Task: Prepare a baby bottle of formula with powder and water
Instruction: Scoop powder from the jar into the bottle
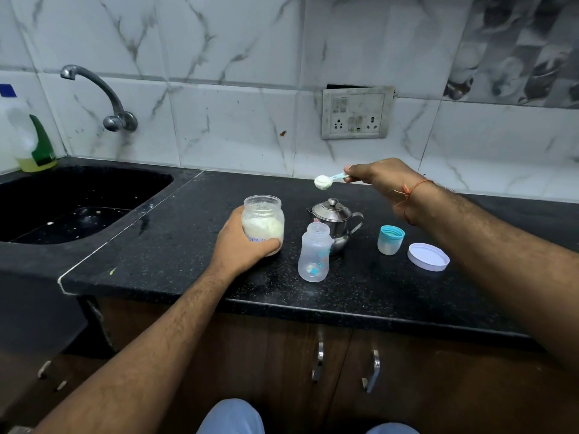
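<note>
My left hand [242, 242] grips an open clear jar [263, 219] half full of white powder, standing on the black counter [175, 245]. In the air above the steel kettle [336, 219], my right hand [380, 178] pinches the handle of a pale blue scoop [326, 181] heaped with powder. The clear baby bottle [315, 253] stands open and upright in front of the kettle, between my hands. The bottle's cap with its teal ring [390, 240] stands to the right, and the jar's white lid [428, 256] lies beside it.
A black sink [78, 202] with a wall tap [100, 92] is at the left, with a bottle of yellow liquid [31, 142] at its corner. A switch and socket plate [357, 112] is on the tiled wall. Cupboard doors with handles sit below the counter edge.
</note>
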